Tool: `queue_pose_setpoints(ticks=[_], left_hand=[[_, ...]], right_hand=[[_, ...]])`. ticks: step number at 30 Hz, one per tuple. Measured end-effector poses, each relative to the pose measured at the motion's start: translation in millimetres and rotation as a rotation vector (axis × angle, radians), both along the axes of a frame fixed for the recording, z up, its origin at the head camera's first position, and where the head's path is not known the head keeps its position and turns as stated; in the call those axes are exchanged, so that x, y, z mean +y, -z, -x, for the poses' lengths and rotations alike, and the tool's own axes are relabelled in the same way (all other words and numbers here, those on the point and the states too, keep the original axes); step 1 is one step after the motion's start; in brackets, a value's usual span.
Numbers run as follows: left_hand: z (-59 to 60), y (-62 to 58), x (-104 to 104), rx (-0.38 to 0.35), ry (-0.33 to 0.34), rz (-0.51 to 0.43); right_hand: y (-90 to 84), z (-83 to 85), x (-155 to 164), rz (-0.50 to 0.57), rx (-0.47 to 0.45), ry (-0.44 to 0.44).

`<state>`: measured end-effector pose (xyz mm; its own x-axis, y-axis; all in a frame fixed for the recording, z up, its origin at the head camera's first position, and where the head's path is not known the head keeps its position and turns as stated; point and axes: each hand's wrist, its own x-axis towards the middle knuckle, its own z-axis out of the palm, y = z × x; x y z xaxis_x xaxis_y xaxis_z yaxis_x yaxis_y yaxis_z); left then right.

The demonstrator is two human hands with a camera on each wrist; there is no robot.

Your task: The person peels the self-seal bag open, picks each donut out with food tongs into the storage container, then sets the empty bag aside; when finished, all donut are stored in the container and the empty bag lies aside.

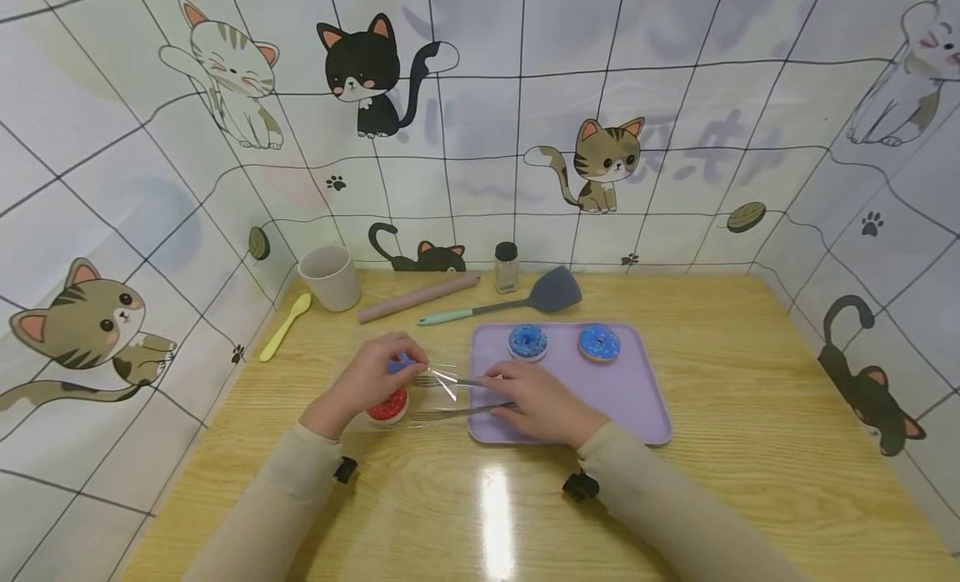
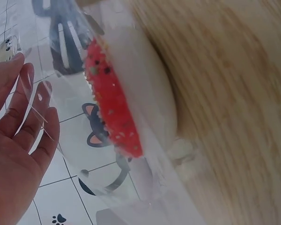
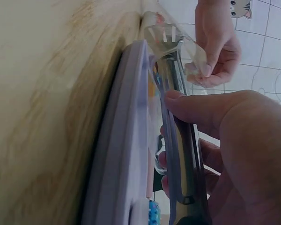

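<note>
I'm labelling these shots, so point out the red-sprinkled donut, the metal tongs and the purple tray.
red-sprinkled donut (image 2: 113, 110): left wrist view, on its red sprinkled top.
metal tongs (image 3: 178, 101): right wrist view, on the shiny arm below the slotted tip.
purple tray (image 1: 637, 390): head view, on its bare right part.

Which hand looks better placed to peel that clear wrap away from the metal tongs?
Probably the left hand: it already pinches the clear plastic wrap near the red-sprinkled doughnut, while the right hand grips the metal tongs.
</note>
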<state>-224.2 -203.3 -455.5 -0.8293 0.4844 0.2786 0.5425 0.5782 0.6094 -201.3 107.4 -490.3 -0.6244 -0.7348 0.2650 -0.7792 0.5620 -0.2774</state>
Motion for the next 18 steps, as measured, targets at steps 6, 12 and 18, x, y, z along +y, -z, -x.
queue_pose_setpoints(ticks=[6, 12, 18], left_hand=[[1.7, 1.9, 1, 0.001, 0.024, -0.008], [1.9, 3.8, 0, 0.009, 0.026, -0.002], [2.1, 3.2, 0, 0.015, 0.035, 0.007]], right_hand=[[2.4, 4.3, -10, 0.019, -0.044, -0.011], [2.9, 6.5, -18, -0.009, -0.055, -0.008], [1.3, 6.4, -23, -0.008, -0.066, -0.009]])
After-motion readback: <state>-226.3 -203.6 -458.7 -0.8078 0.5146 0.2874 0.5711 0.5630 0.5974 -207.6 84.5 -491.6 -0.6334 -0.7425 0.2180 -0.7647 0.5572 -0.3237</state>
